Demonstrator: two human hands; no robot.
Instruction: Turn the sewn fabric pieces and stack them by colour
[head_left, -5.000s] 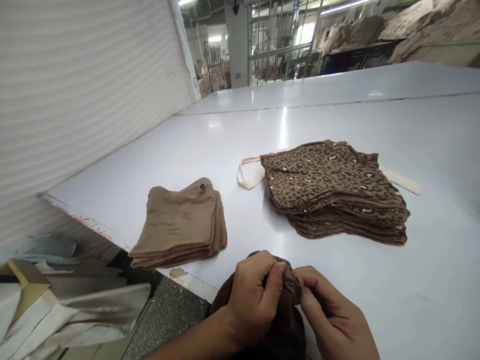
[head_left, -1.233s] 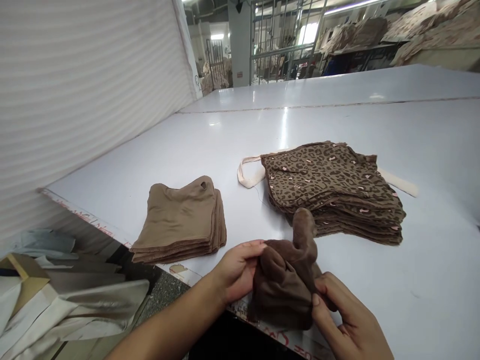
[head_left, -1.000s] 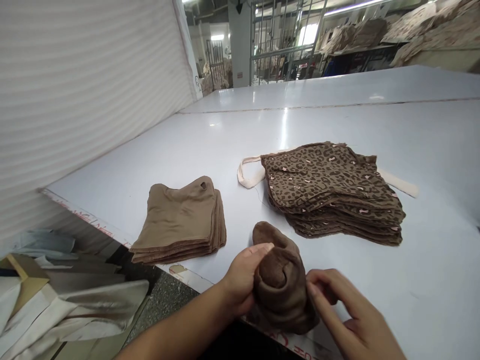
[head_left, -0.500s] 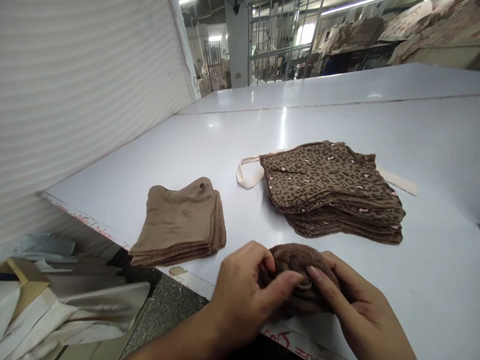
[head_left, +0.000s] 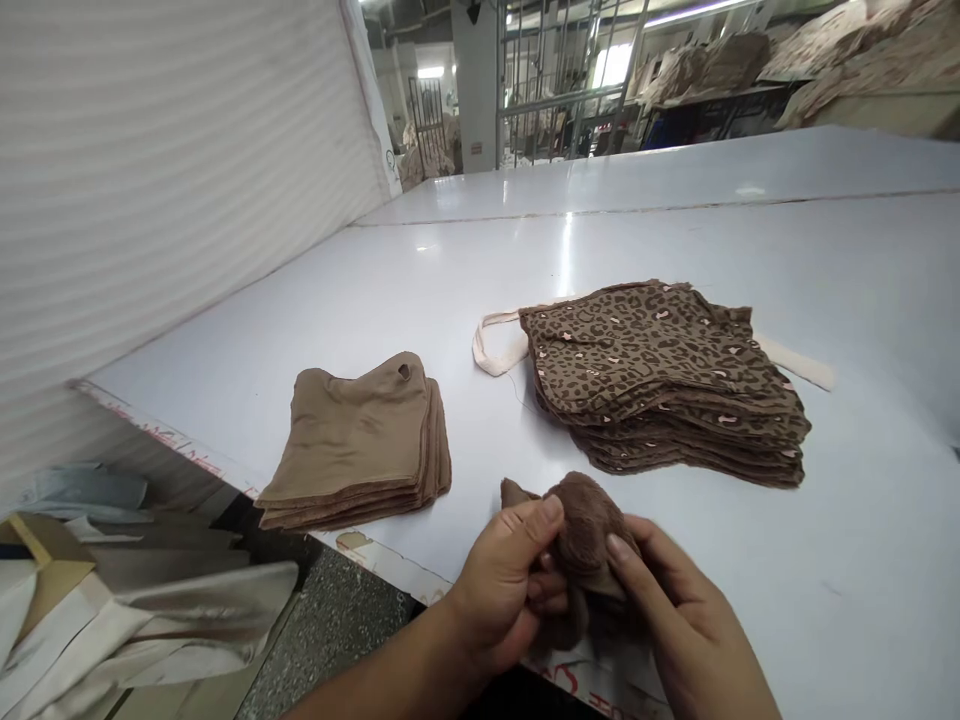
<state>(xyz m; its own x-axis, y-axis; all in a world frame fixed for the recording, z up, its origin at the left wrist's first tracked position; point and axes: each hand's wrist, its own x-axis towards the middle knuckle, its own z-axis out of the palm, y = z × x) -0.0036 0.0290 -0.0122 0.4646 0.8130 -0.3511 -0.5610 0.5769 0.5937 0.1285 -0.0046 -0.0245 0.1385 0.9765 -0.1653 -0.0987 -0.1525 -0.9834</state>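
Near the table's front edge I hold a piece of brown plush fabric (head_left: pixel 589 520), bunched and folded between both hands. My left hand (head_left: pixel 510 580) pinches its left side, thumb on top and fingers curled beneath. My right hand (head_left: pixel 682 610) grips the right side between thumb and fingers. The lower part of the piece hangs in shadow below my hands. To the left lies a stack of plain brown fabric pieces (head_left: pixel 356 435), with a small hole in the top one. Beyond my hands rests a stack of leopard-print fabric pieces (head_left: pixel 652 350) with brown plush undersides.
A cream fabric strip (head_left: pixel 795 362) runs under the leopard-print stack. The white table (head_left: pixel 465 260) stretches far back. White quilted sheeting (head_left: pixel 180 180) rises on the left. Cloth scraps and a cardboard box (head_left: pixel 56 570) sit below the left edge; metal bars and fabric heaps stand behind.
The plush piece has been turned and pulled into a narrower, more upright bunch, with a corner now sticking out at left. My right hand has shifted slightly left; both stacks stay put.
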